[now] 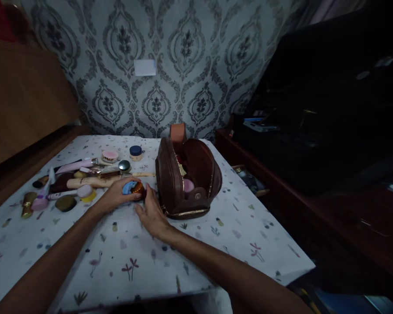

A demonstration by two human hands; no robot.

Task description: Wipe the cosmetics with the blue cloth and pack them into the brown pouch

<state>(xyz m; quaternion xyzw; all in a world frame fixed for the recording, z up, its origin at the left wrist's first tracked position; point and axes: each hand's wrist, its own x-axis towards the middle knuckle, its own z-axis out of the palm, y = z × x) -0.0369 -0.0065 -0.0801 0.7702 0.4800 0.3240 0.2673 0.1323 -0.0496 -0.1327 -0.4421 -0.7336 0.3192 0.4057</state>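
Note:
My left hand is closed around a small amber jar, with a crumpled blue cloth or wipe pinched against it. Close to the jar's right side is my right hand, its thumb and fingers apart; whether a fingertip touches the jar I cannot make out. Just beyond that hand stands a brown leather cosmetic bag, unzipped and gaping. Inside it a pink round item shows, and deeper contents are in shadow.
Left of my hands lie several cosmetics, among them a beige tube, a yellow-and-white jar and a gold tube. A blue-lidded jar and a pink compact stand farther back. A patterned cloth covers the table.

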